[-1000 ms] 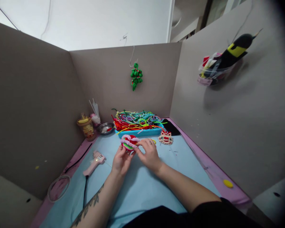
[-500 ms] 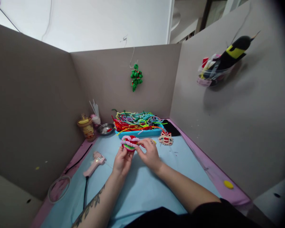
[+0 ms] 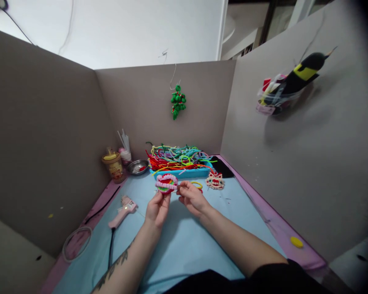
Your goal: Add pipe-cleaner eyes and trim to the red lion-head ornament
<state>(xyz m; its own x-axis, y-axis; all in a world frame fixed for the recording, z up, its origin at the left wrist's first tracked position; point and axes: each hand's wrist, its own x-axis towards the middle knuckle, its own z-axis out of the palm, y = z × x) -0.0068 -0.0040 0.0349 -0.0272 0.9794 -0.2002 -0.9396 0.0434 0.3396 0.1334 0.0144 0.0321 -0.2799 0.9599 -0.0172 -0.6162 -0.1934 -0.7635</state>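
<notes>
In the head view, my left hand holds a small fuzzy pipe-cleaner craft from below, thumb and fingers closed on its lower edge. The craft is red and green, with a twisted pale pink strand across its front and top. At its right edge is my right hand, fingers bent and pinched together; anything between the fingertips is too small to make out. Just behind that hand lies a pair of scissors with yellow and red handles. A cream and red pipe-cleaner piece rests farther right.
A blue tray heaped with colored pipe cleaners stands at the back, beside a metal bowl. On the left lies a pink glue gun with its cord. Grey panels enclose the table; a green ornament hangs behind.
My right hand has drawn slightly back from the front of the craft to its right edge. The craft is turned a little, and the scissors' yellow handle shows more.
</notes>
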